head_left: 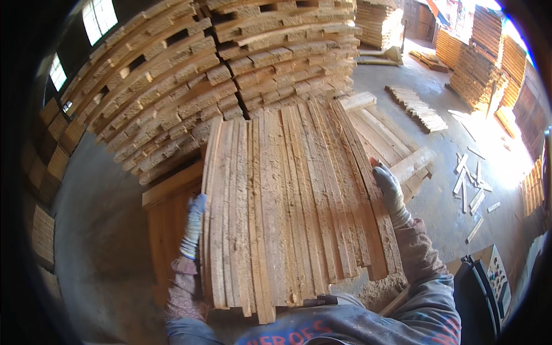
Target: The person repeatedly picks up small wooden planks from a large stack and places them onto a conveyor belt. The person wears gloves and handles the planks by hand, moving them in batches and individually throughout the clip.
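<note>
A wide row of rough wooden slats (pixel 287 201) lies side by side in front of my body, with uneven ends toward me. My left hand (pixel 195 211), in a pale knit glove, presses against the row's left side, its fingers partly hidden behind the wood. On the opposite side my right hand (pixel 391 190), also gloved, grips the outermost slat, fingertips at its upper edge. The row is squeezed between both hands. Beneath it, pale planks form a pallet-like wooden base (pixel 379 129) that shows at the right. What carries the row underneath is hidden.
A tall stack of lumber (pixel 218 75) rises directly ahead. Loose offcuts (pixel 471 178) and a row of short slats (pixel 415 108) lie on the floor at right. A dark machine with a panel (pixel 486 287) stands near my right elbow. More stacks (pixel 480 63) stand far right.
</note>
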Tool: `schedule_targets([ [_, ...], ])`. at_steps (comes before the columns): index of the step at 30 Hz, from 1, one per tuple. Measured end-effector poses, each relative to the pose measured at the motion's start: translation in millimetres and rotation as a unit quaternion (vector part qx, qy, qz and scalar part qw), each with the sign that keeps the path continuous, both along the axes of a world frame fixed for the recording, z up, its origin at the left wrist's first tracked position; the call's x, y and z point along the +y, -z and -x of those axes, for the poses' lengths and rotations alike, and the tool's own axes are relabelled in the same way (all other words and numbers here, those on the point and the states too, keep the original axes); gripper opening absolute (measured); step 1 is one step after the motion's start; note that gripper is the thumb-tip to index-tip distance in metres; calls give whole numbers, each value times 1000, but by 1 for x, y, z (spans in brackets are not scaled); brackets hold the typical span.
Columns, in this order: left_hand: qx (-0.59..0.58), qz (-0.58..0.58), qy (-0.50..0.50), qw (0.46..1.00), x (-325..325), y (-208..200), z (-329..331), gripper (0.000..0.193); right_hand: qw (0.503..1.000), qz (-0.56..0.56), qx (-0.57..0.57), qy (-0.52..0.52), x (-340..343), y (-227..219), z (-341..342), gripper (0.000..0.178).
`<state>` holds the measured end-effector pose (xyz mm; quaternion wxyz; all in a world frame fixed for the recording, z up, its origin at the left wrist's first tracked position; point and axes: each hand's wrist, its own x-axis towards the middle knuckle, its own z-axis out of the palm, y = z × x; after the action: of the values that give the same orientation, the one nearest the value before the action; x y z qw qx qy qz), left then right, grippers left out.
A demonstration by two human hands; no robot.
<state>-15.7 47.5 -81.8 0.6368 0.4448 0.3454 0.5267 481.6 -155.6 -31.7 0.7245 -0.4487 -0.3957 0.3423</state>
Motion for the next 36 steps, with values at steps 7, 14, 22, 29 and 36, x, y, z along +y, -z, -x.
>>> schedule_targets([
  [7, 127, -53, 35, 990, -19, -28, 47, 42, 975, 59, 77, -201, 25, 23, -13, 50],
  [14, 186, -47, 157, 969, 15, -55, 37, 37, 965, 38, 227, -128, 14, 33, -4, 76],
  [22, 96, -267, 192, 939, 19, -89, -36, 40, 987, -49, 149, 43, -104, -21, 56, 77],
  [29, 76, -199, 465, 860, -6, -167, -209, 44, 926, -86, 100, 354, -284, -17, 155, 83],
  [36, 100, -116, 756, 637, -197, -164, -381, 40, 664, 30, -223, 713, -476, 95, 338, 36],
])
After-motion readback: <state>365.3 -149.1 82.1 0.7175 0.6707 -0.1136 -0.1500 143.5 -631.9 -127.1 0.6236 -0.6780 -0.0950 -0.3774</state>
